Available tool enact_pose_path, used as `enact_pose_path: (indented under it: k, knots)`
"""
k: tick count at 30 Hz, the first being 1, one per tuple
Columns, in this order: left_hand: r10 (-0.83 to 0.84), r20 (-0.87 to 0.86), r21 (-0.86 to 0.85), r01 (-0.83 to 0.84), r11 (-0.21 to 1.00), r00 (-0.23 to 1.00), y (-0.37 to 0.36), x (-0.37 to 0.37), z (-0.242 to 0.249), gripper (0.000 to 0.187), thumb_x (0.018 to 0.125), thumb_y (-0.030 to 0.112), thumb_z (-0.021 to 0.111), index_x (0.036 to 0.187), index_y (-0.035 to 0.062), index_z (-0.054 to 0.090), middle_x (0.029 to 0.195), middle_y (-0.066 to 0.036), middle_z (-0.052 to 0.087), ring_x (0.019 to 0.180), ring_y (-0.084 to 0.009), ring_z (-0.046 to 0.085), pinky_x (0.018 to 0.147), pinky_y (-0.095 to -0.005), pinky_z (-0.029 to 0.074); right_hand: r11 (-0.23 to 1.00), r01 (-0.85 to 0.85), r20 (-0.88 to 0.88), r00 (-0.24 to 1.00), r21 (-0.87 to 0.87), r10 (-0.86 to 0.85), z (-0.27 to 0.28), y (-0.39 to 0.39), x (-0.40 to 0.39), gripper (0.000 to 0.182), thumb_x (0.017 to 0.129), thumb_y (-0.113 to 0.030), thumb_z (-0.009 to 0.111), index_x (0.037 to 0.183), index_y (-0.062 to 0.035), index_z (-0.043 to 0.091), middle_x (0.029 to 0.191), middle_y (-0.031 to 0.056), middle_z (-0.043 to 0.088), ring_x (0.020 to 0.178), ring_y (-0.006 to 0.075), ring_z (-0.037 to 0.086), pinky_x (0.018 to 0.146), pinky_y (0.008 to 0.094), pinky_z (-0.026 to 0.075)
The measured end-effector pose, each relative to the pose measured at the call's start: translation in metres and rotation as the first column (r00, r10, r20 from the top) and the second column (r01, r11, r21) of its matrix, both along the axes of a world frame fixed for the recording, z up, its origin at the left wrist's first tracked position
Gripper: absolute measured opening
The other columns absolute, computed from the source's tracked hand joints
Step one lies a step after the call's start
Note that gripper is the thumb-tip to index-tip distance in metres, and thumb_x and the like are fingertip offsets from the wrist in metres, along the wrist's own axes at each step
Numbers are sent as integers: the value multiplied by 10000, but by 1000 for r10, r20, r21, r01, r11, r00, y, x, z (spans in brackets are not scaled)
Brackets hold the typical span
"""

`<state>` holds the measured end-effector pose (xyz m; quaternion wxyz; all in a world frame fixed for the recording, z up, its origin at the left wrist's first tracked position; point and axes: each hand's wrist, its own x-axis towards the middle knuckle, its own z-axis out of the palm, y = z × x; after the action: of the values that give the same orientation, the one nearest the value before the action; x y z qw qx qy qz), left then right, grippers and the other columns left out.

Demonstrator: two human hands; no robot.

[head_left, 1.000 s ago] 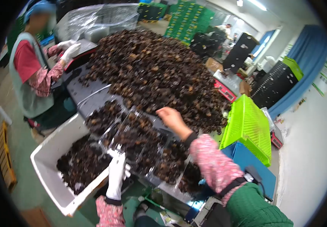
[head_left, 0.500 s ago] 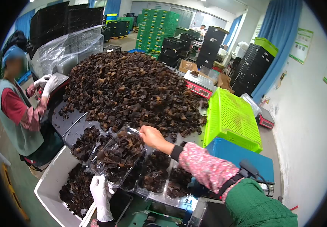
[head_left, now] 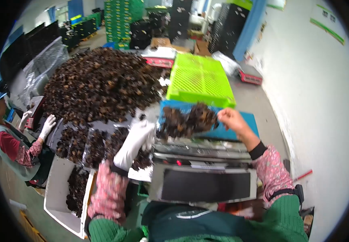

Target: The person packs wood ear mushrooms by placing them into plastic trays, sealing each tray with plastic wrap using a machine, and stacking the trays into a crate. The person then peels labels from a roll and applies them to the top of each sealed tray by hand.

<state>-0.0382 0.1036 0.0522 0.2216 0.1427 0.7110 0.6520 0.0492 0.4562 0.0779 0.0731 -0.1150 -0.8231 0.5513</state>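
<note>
A clear plastic tray (head_left: 188, 121) heaped with dark wood ear mushrooms is held level between my two hands, above a blue board. My left hand (head_left: 142, 133), in a white glove and smeared by motion, is closed at the tray's left edge. My bare right hand (head_left: 233, 121) pinches the right edge. Just in front lies a wrapping machine (head_left: 204, 157) with a black plate (head_left: 206, 184). More filled trays (head_left: 96, 145) stand in a row left of my left hand.
Behind the trays rises a large mushroom pile (head_left: 102, 84). A lime-green crate (head_left: 200, 76) sits beyond the blue board (head_left: 247, 121). At lower left is a white bin (head_left: 55, 197) with mushrooms in it. A gloved co-worker (head_left: 15, 141) stands at the far left; red scales (head_left: 158, 61) rest behind.
Both hands have carried the tray from the row rightward to above the blue board. My view has turned right, bringing the wrapping machine into sight. The co-worker's hands have moved apart.
</note>
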Motion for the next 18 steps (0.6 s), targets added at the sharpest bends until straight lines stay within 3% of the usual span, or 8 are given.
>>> enact_pose_path:
  k: [5,9,11,14,16,18]
  knots:
    - [-120,-81,-195,102,975,990,110,-37,-15,235,913,249,543,779,57,547,616,-48,615,433,-112,542,363,-236,366,978,204,51,978,-30,-203,-5,69,42,103,843,-114,597,888,-24,576,697,-4,517,549,86,472,482,252,395]
    - [-150,-153,-381,82,921,977,138,-46,-24,243,907,252,555,839,22,597,626,-48,638,455,-128,558,437,-268,419,961,278,49,960,-15,-277,-35,86,44,110,814,-120,619,858,-24,586,689,7,540,575,106,495,510,272,410]
    - [-162,-205,-466,49,883,965,140,-50,-32,267,917,270,547,880,18,628,633,-52,649,477,-142,573,507,-300,460,960,270,55,960,78,-275,-61,92,38,104,808,-120,620,835,-23,594,706,28,581,611,128,529,552,295,441]
    - [-251,-298,-590,29,807,921,141,-47,-40,275,944,269,530,859,20,610,614,-45,606,449,-117,521,444,-287,405,904,291,28,949,313,-315,-84,90,39,152,808,-161,621,825,-10,612,779,103,663,712,207,620,665,336,490]
    - [-320,-484,-648,-88,757,814,140,-55,-50,319,938,334,532,888,30,617,666,-105,637,563,-242,605,543,-370,462,858,296,-20,948,419,-318,-86,91,41,181,808,-183,623,841,-6,617,798,130,672,741,238,643,690,351,496]
    - [-355,-642,-640,-220,736,679,139,-51,-53,338,932,368,530,905,44,620,707,-144,649,655,-320,636,608,-416,482,891,269,6,957,366,-291,-82,84,46,198,805,-198,630,851,-5,633,833,146,682,774,279,656,708,364,497]
